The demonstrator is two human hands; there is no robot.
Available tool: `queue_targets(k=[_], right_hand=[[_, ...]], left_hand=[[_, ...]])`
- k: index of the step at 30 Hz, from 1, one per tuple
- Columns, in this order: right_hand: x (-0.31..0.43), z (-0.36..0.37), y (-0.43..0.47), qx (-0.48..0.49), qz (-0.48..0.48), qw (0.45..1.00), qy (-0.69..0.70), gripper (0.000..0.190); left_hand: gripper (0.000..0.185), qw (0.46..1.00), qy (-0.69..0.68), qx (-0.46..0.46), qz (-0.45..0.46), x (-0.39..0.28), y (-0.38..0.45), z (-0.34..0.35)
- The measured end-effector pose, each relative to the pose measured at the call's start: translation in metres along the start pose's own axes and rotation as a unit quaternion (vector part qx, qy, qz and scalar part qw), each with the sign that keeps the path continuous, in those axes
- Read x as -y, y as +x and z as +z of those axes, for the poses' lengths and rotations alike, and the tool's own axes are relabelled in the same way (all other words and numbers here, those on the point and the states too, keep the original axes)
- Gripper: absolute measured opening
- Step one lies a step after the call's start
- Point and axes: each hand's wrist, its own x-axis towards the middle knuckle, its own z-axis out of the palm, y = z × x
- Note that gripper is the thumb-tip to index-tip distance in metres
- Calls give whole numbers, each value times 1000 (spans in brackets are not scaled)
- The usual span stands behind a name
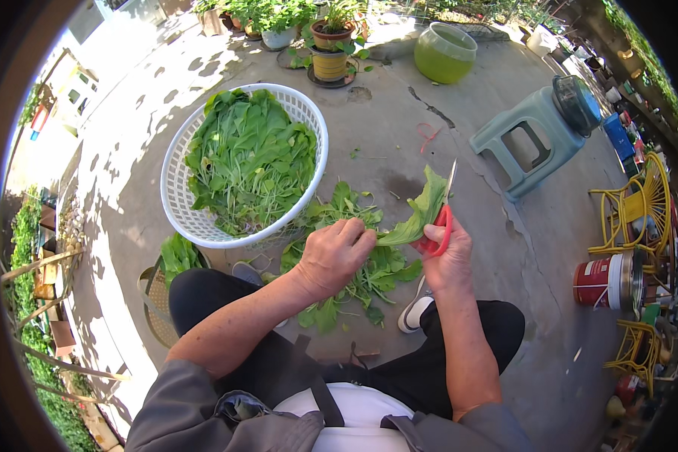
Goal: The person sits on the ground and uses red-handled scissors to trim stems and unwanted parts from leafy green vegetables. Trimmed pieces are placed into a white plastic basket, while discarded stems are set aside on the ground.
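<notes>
My right hand grips red-handled scissors, their metal blades pointing away from me. A large green leaf lies against the blades and stretches across to my left hand, whose fingers are closed around its narrow end. Whether the scissor blades are parted is hard to make out. Beneath both hands, a loose heap of leafy greens is spread on the concrete between my feet. Beyond my left hand stands a white plastic basket filled with leafy greens.
A woven bag with greens sits beside my left knee. To the right are a grey-green plastic stool with a dark lidded container, yellow chairs and a red bucket. Ahead stand potted plants and a bowl of green water.
</notes>
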Motion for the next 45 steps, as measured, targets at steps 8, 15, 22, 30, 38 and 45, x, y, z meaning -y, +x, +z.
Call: queue_targets(k=[8,15,22,30,38,45], right_hand=[[-1,2,-2,30,-38,999,-21,33],[-6,-23,11,20,-68,996,-51,43],[-2,-23,13,20,-55,998,0,43],[18,-47,20,94,-38,973,208,22],[67,-65,14,93,-86,964,232,34],[53,-42,16,116,-59,967,219,36]], left_hand=[[34,862,-405,60,-301,19,-4,19],[34,652,-678,112,-322,13,5,10],[18,723,-609,100,-310,11,0,11],[25,950,-278,-44,-134,8,8,-3],[32,966,-206,-115,-109,17,19,-26],[29,929,-228,-209,-201,37,6,-79]])
